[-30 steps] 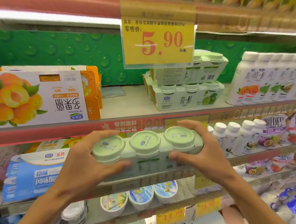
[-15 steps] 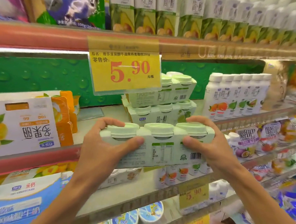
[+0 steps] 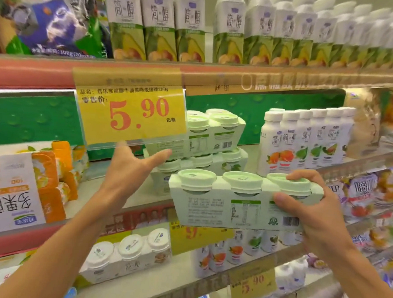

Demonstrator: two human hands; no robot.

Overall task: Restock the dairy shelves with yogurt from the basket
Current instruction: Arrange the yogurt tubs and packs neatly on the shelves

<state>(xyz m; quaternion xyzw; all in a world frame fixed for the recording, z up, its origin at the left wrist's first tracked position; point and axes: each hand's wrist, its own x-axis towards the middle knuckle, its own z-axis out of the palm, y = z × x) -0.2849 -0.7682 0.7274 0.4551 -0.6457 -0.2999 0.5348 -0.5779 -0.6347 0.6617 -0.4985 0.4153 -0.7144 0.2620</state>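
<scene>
Gripping the right end of a pale green three-pack of yogurt (image 3: 238,201), the right hand (image 3: 310,209) has its fingers curled over the rightmost lid and its thumb pressed against the printed front of the carton sleeve, so that the pack hangs level in front of the middle shelf (image 3: 111,196) with its three round green lids facing up. The left hand (image 3: 130,168) holds nothing: its fingers are spread and fairly straight, reaching up toward the yellow price tag (image 3: 131,115) marked 5.90, which hangs from the rail of the shelf above; the fingertips lie just under the tag's clear plastic edge, though whether they touch it cannot be told. Behind the tag and the left hand, more of the same green packs sit in a stack of yogurt packs (image 3: 209,147) on the middle shelf, two layers high, just behind the held pack. To the right of that stack stands a row of white yogurt bottles (image 3: 305,143) with fruit pictures. On the left of the same shelf lies a white and orange peach yogurt box (image 3: 13,189), its printing upside down. The top shelf carries a line of tall cartons (image 3: 161,26) with green and yellow fruit labels. On the lower shelf sits a white-lidded three-pack (image 3: 126,254) beside small bottles.
</scene>
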